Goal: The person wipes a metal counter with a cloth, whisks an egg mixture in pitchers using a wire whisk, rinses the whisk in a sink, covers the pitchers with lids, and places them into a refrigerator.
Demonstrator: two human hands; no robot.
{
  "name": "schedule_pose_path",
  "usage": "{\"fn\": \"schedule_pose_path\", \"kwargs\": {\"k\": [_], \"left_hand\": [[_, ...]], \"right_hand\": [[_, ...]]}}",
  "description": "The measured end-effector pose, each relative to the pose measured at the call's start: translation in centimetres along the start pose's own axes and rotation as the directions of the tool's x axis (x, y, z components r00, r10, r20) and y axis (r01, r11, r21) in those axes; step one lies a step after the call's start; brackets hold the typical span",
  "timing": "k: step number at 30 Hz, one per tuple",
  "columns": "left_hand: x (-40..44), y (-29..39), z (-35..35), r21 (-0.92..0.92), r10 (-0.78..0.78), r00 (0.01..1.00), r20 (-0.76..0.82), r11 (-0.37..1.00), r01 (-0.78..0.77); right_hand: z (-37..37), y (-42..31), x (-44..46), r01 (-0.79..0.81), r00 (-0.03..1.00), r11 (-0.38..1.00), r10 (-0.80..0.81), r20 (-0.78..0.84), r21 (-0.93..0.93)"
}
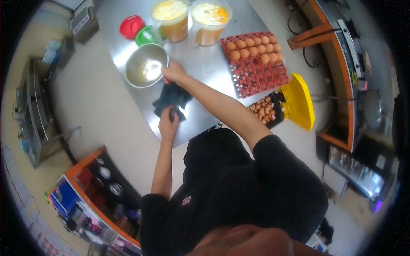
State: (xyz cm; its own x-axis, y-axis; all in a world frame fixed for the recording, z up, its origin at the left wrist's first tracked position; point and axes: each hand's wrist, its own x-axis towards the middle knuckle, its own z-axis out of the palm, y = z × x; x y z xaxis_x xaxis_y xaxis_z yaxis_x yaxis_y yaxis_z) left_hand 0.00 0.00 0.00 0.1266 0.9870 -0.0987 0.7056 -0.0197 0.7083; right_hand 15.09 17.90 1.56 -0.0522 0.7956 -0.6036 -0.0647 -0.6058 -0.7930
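My right hand [174,73] grips the rim of a metal mixing bowl [133,68], which is tilted on the steel table [205,81]. A little clear liquid seems to lie in the bowl. Just below it, a dark cloth [173,97] lies bunched on the table. Fingers of my left hand [168,122] are closed on the near edge of that cloth.
Two pitchers [174,27] of cracked eggs stand at the back beside red [132,27] and green [147,36] plastic items. A red egg tray [258,74] with several brown eggs lies right. Below it, a bin with a yellow lid [300,102] holds eggshells [265,111].
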Motion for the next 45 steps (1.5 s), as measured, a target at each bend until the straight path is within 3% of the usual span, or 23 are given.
{"fn": "schedule_pose_path", "kwargs": {"k": [2,3,5,6,7,9,10,12,13,14,15,16,17,19,22,25,29,31,32,33,36,39,45], "left_hand": [[-2.0,0.0,-1.2,0.005,0.03,1.0,0.0,1.0,-0.03],[1.6,1.4,1.5,-0.011,0.071,0.993,-0.089,0.997,-0.072],[0.2,0.9,2.2,-0.051,0.004,0.993,-0.119,0.999,-0.01],[-0.7,2.2,2.0,-0.029,0.011,0.987,-0.159,0.999,-0.016],[-0.8,1.2,2.4,-0.017,0.0,0.991,-0.135,1.0,-0.003],[-2.0,1.5,2.4,-0.33,-0.194,0.97,-0.147,0.934,0.137],[-3.2,1.7,2.2,-0.34,-0.183,0.969,-0.165,0.933,0.118],[-4.5,2.7,2.5,-0.364,-0.163,0.961,-0.223,0.928,0.073],[-4.1,4.5,3.3,-0.437,-0.102,0.978,-0.18,0.899,0.014],[-3.1,7.2,4.2,-0.501,-0.04,0.99,-0.137,0.865,-0.034],[-1.6,9.4,5.9,-0.565,0.034,0.994,-0.1,0.821,-0.085],[0.0,10.6,8.6,-0.685,-0.011,0.999,0.03,0.728,0.029],[1.8,11.7,11.4,-0.772,-0.036,0.985,0.167,0.617,0.153],[5.6,15.9,14.5,-0.709,0.0,0.938,0.346,0.654,0.262],[11.9,15.9,22.8,-0.711,0.11,0.848,0.518,0.608,0.354],[10.7,18.2,22.0,-0.653,0.125,0.904,0.41,0.732,0.194],[8.1,16.5,21.3,-0.694,0.085,0.789,0.609,0.538,0.478],[5.2,16.4,21.1,-0.701,0.108,0.77,0.629,0.506,0.502],[3.4,16.4,20.5,-0.668,0.085,0.761,0.643,0.549,0.503],[1.5,16.4,20.1,-0.629,0.063,0.749,0.659,0.591,0.504],[-3.5,15.4,20.1,-0.611,0.08,0.713,0.697,0.587,0.531],[-8.7,15.7,20.1,-0.601,0.046,0.697,0.716,0.548,0.582],[-15.5,13.7,20.4,-0.477,0.023,0.571,0.82,0.579,0.661]], "right_hand": [[1.2,1.5,0.4,0.012,1.0,0.999,-0.011,-0.027,0.035],[-2.4,-1.2,1.3,0.099,0.995,0.994,-0.099,-0.017,0.047],[-3.3,-0.6,-3.2,0.071,0.997,0.992,-0.072,0.007,0.106],[-4.2,0.2,-6.5,0.11,0.992,0.988,-0.102,-0.08,0.112],[-5.6,1.6,-8.7,0.297,0.936,0.955,-0.287,-0.206,0.018],[-9.8,5.1,-13.2,0.534,0.711,0.827,-0.551,-0.436,-0.174],[-12.8,5.8,-16.3,0.571,0.538,0.779,-0.593,-0.598,-0.26],[-22.3,6.7,-20.1,0.335,0.206,0.69,-0.718,-0.665,-0.641],[-28.3,8.4,-20.3,0.152,0.083,0.677,-0.735,-0.673,-0.72],[-32.5,8.8,-20.8,0.035,0.04,0.746,-0.666,-0.745,-0.665],[-36.3,9.4,-20.9,-0.158,0.045,0.743,-0.653,-0.756,-0.651],[-40.7,11.8,-19.6,-0.243,0.05,0.635,-0.747,-0.663,-0.734],[-43.2,13.5,-18.1,-0.16,0.184,0.697,-0.675,-0.715,-0.699],[-46.2,16.0,-16.6,-0.021,0.455,0.815,-0.507,-0.732,-0.579],[-45.2,16.3,-17.5,-0.015,0.478,0.84,-0.471,-0.742,-0.543],[-42.7,18.1,-19.6,0.053,0.428,0.87,-0.464,-0.776,-0.491],[-38.3,21.7,-23.6,0.326,0.348,0.856,-0.504,-0.791,-0.402],[-36.5,23.1,-26.6,0.479,0.382,0.844,-0.448,-0.808,-0.241],[-36.1,25.2,-27.7,0.452,0.392,0.863,-0.421,-0.818,-0.227],[-35.2,27.0,-29.0,0.533,0.408,0.844,-0.317,-0.856,-0.059],[-32.4,29.6,-34.6,0.507,0.359,0.858,-0.3,-0.884,-0.085],[-29.6,33.4,-40.2,0.444,0.414,0.89,-0.102,-0.905,0.102],[-23.5,39.3,-45.8,0.394,0.256,0.902,0.076,-0.964,0.176]]}}
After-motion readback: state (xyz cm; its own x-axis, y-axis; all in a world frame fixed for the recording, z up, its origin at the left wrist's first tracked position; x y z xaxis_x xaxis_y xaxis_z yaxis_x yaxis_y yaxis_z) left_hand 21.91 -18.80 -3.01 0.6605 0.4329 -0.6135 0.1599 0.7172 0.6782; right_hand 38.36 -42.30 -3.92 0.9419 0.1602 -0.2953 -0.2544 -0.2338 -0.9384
